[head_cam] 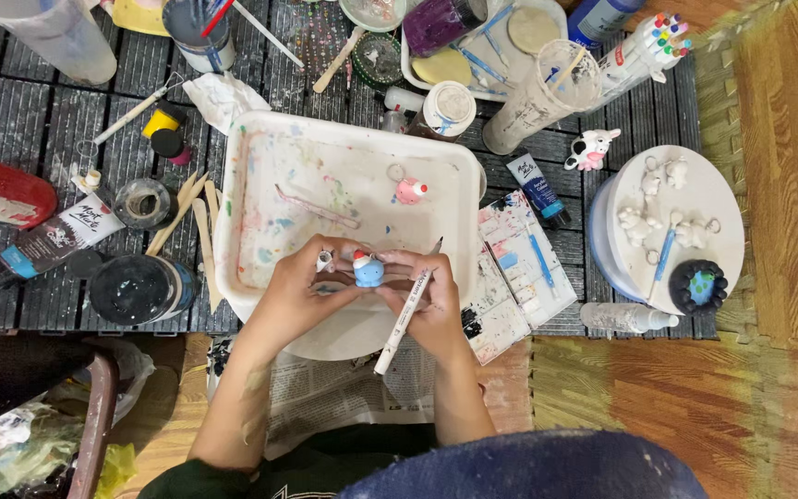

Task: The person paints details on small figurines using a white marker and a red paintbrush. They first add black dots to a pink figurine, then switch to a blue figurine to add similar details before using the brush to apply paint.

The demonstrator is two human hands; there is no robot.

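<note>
My left hand (302,296) pinches the blue figurine (368,271) over the tray (233,185), near its front rim; my right hand (427,310) grips the pen (404,319), fingertips touching the figurine; I'd brace both wrists, turn the figurine slowly, and keep the strokes light.

pale blue figurine (368,271) with red cap; white tray (233,166) paint-speckled; white pen (403,321).

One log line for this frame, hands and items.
left hand: holds blue figurine | right hand: holds white pen, touches figurine | over white tray | pink figurine in tray
</note>
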